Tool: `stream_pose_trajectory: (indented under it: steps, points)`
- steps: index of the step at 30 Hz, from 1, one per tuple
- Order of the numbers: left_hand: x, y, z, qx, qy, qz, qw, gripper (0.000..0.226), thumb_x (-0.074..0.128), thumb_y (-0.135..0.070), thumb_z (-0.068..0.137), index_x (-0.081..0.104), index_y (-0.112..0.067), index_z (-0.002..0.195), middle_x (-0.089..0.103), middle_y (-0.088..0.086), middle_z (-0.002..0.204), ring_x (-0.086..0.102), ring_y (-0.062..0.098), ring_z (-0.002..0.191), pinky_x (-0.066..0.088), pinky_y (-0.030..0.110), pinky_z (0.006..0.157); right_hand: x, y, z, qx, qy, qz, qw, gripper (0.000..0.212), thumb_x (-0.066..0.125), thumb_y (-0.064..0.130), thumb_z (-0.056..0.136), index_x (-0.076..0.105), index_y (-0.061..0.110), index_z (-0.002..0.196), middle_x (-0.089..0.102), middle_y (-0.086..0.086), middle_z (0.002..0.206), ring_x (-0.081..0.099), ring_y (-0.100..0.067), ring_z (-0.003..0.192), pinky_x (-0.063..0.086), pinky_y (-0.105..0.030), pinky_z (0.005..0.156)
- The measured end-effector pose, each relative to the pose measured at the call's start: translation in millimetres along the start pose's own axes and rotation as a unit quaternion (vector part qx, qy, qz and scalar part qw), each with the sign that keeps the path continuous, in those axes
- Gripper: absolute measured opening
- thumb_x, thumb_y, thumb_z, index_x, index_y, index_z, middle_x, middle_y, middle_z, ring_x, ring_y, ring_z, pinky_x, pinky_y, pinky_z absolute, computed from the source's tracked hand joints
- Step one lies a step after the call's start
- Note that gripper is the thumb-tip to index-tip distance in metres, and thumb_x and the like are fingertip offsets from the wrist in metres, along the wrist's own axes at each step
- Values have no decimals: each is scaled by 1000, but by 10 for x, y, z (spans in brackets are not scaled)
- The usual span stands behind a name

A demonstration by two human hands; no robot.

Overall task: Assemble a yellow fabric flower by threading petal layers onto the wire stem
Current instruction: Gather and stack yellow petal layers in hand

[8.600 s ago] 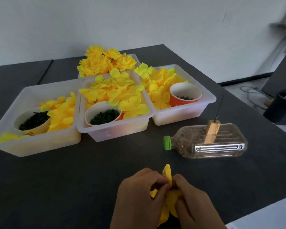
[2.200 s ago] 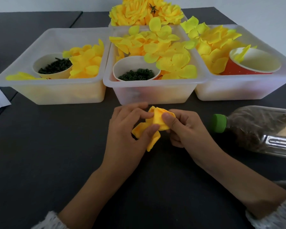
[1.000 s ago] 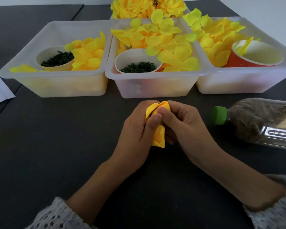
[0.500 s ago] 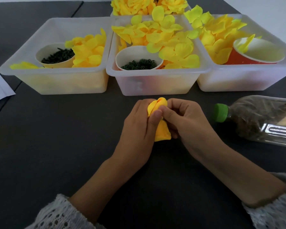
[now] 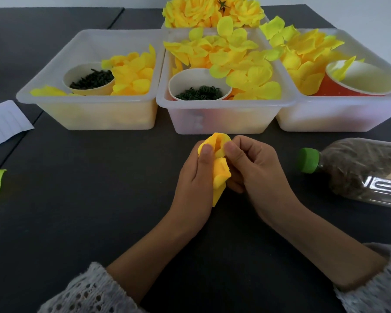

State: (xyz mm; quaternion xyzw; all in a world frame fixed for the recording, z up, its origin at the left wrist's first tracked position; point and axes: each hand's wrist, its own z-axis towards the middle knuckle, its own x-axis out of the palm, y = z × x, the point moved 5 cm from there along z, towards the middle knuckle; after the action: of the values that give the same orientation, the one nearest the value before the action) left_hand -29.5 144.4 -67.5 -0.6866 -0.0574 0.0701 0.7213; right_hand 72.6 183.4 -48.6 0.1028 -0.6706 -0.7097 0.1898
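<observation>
The clear plastic bottle [image 5: 357, 170] with a green cap, lying on its side at 3 o'clock, carries embossed letters on its wall, but they are too blurred and cut off to read. The white sheet of paper [image 5: 4, 123] at 9 o'clock shows faint ruled lines and no legible writing.

Both forearms reach in from 6 o'clock in grey knitted sleeves and meet at the centre of the dark table [image 5: 88, 199]. The left hand [image 5: 195, 177] stands on its edge with its fingers curled and its thumb pressed on the folded yellow fabric petal layer [image 5: 219, 168]. The right hand [image 5: 255, 168] faces it, its fingers curled tight and its thumb and forefinger pinching the top of the same petal layer. The fabric sticks out above the two thumbs and hangs in a point below them. No wire stem can be made out in the hands.

At 12 o'clock three translucent plastic bins hold loose yellow petals: the left bin [image 5: 95, 116], the middle bin [image 5: 224, 118] just beyond the hands, and the right bin [image 5: 348, 118]. A red paper cup [image 5: 357, 83] sits in the right bin. Finished yellow fabric flowers [image 5: 210, 11] lie behind the middle bin.
</observation>
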Motion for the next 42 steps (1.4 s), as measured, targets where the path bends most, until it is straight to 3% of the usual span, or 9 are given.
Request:
stream_pose_trajectory:
  steps: [13, 18, 21, 25, 30, 33, 35, 38, 42]
  points:
    - [-330, 123, 204, -50, -141, -135, 979, 45, 33, -60, 85, 70, -37, 92, 74, -3, 99, 69, 17, 100, 54, 41, 89, -257, 143, -41, -61, -157, -106, 980, 27, 47, 19, 100, 56, 9, 76, 56, -13, 72, 54, -16, 65, 51, -41, 59]
    - [-388, 222, 299, -92, -181, -229, 952, 48, 28, -48, 100, 59, -22, 125, 70, -7, 97, 64, 14, 100, 51, 29, 84, -351, 64, -211, -1, -203, -43, 978, 33, 47, 25, 99, 59, 26, 68, 62, 3, 70, 59, -13, 66, 57, -46, 68]
    - [-386, 265, 299, -86, -168, -239, 953, 45, 28, -46, 102, 71, -34, 98, 73, -6, 89, 67, 11, 90, 51, 31, 80, -343, 41, -271, 14, -230, -17, 973, 34, 47, 22, 99, 57, 22, 67, 58, 0, 67, 56, -16, 65, 54, -60, 79]
    - [-336, 297, 271, -78, -136, -227, 961, 32, 32, -44, 104, 62, -33, 104, 71, -9, 104, 66, 12, 104, 53, 31, 85, -341, 44, -211, 32, -274, -34, 961, 33, 46, 22, 100, 53, 19, 68, 53, -14, 76, 50, -24, 74, 49, -64, 81]
    - [-266, 299, 251, -87, -88, -233, 964, 33, 34, -48, 102, 62, -30, 105, 75, -17, 86, 71, 1, 85, 55, 18, 63, -288, 168, -97, -12, -242, -145, 959, 25, 42, 37, 98, 49, 19, 81, 47, 4, 68, 47, -6, 64, 45, -23, 56]
    - [-280, 246, 325, -82, -81, -164, 980, 42, 20, -46, 103, 59, -29, 100, 70, -15, 65, 66, -3, 62, 50, 13, 51, -196, 155, -103, 16, -172, -213, 962, 43, 44, 69, 74, 45, 30, 92, 49, 13, 71, 49, 0, 59, 43, -22, 54]
    - [-263, 195, 322, -77, -77, -128, 986, 44, 21, -52, 99, 60, -32, 96, 71, -15, 71, 67, -1, 72, 51, 17, 58, -169, 90, -112, 70, -137, -291, 944, 58, 54, 74, 67, 38, 34, 107, 53, 15, 87, 56, 0, 74, 43, -21, 57]
    - [-210, 148, 223, -74, -51, -124, 988, 53, 28, -67, 80, 63, -34, 102, 70, -3, 101, 66, 13, 99, 52, 33, 84, -234, -19, -91, 169, -148, -248, 942, 65, 73, 48, 76, 37, 28, 126, 53, 12, 111, 59, -7, 91, 45, -21, 65]
    - [-184, 128, 175, -54, -36, -108, 992, 56, 30, -68, 75, 63, -32, 104, 70, -5, 100, 66, 8, 96, 50, 33, 89, -279, 8, -63, 133, -199, -103, 965, 31, 72, 14, 84, 54, 19, 109, 66, -11, 97, 67, -11, 57, 52, -21, 50]
